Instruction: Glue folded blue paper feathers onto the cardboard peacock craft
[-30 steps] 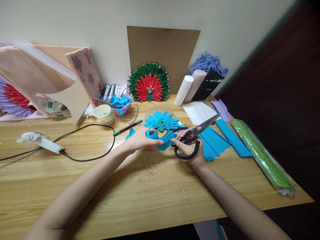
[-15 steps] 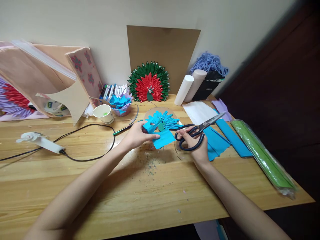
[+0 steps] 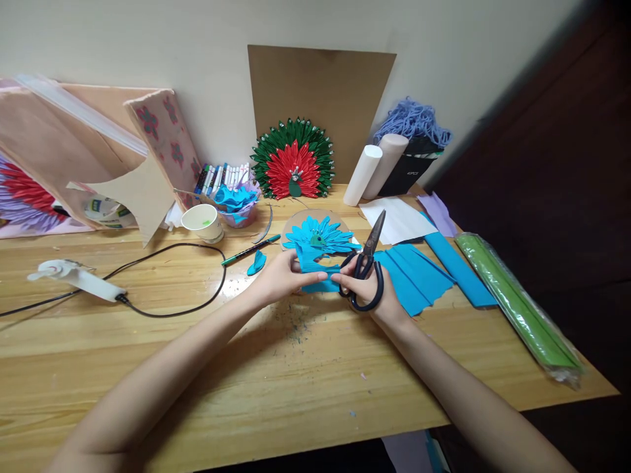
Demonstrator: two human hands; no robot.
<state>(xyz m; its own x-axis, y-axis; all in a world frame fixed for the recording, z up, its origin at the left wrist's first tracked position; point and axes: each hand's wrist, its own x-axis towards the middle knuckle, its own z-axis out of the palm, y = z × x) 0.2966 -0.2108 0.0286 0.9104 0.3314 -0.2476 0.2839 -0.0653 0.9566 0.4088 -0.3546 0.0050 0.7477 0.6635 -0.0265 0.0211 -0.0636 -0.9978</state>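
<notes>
A strip of blue crepe paper is stretched between my two hands, its upper part cut and ragged. My left hand is closed on its left side, thumb along the lower edge. With thumb and fingertips my right hand pinches the right end, while the black-handled scissors hang in the same hand, blades pointing away. Just beyond the paper lies a blue paper peacock on a round cardboard disc. A small cut blue piece rests left of my left hand.
Blue crepe sheets and a green wrapped roll lie to the right. On the left are a white glue gun with a looping cord, a paper cup and a pen. A green-and-red peacock stands behind.
My right hand has moved left and now pinches the crepe paper. The scissors have swung from pointing right to pointing away. The small blue piece beside my left hand has come into view.
</notes>
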